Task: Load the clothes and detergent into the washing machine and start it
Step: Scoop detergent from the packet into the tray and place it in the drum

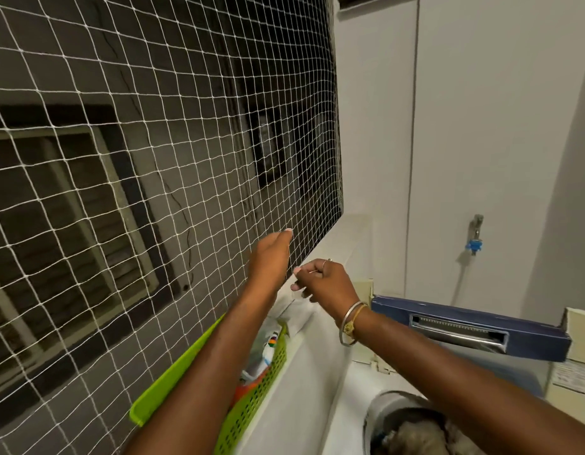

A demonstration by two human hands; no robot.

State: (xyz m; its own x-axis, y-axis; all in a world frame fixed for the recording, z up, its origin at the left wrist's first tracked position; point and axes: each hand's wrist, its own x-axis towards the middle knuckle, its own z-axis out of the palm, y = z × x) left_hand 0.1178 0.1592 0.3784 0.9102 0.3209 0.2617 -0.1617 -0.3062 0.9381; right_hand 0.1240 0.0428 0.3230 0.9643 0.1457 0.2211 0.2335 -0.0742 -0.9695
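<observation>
Two hands up, a left hand (271, 257) and a right hand (320, 280). One green basket (251, 408), one washing machine (350, 405), one raised lid (465, 326), one wall tap (475, 236), one net (153, 142), two bangles (351, 323).

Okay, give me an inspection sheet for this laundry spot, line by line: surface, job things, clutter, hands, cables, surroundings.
Surface: white ledge along the netted opening, carrying a green basket.
Job's things: washing machine with its lid raised; clothes already in the drum; packets in the basket, contents unclear.
Clutter: nothing seen beyond the basket's items.
Hands: left hand reaching toward the netting, palm hidden; right hand pinching something small and pale, too small to identify.
Cables: nothing seen.
Surroundings: wall tap with a blue fitting; white wall; dark outside the net.
</observation>
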